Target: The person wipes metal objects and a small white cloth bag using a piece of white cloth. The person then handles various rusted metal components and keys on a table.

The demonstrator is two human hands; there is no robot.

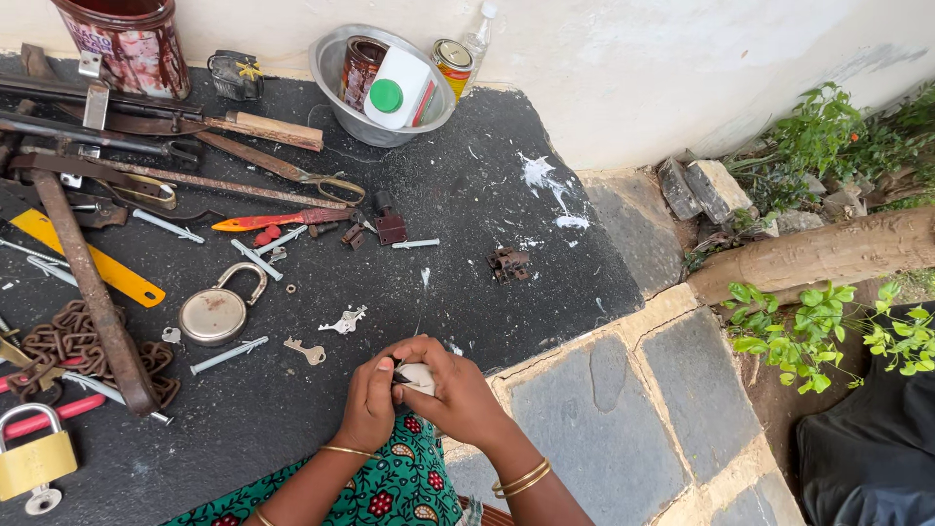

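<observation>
Small white object (421, 376) — clasped between both hands (419, 394).

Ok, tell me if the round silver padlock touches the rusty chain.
Apart. The head view shows dark mat between the round silver padlock and the rusty chain.

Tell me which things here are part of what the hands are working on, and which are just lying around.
In hand:
- left hand and right hand, together gripping a small white object

Lying about:
- round silver padlock
- brass padlock
- loose keys
- rusty chain
- shears
- metal bowl of containers
- yellow ruler
</observation>
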